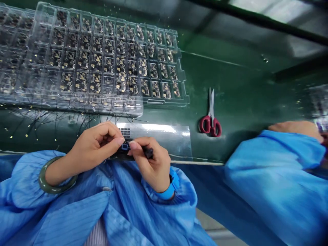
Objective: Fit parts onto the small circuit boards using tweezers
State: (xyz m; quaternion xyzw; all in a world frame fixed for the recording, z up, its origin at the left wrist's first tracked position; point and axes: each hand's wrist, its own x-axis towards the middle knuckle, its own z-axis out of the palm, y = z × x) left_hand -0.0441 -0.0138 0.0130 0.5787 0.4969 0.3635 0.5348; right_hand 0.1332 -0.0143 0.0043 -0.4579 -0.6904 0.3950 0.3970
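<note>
Blue smock point(128, 205), six o'clock. Small black part point(125, 147), dial centre: pinched between left hand point(96, 147) and right hand point(151, 160). Step, apparently: close handling; next move likely calls for steady grip. Scissors point(210, 119), two o'clock; clear trays point(155, 101), eleven.

White glare streaks the clear sheet point(169, 140); right edge blurs.

The left hand point(98, 145) extends forward and to the right from the left wrist point(67, 164). The left thumb point(112, 147) meets the index finger near the tips in a pinch; the remaining fingers curl inward. The right hand point(155, 165) angles forward and to the left, fingers bent, right thumb point(138, 152) uppermost. Both forearms converge ahead of the torso. The thumb tips sit near each other, apart.
</note>
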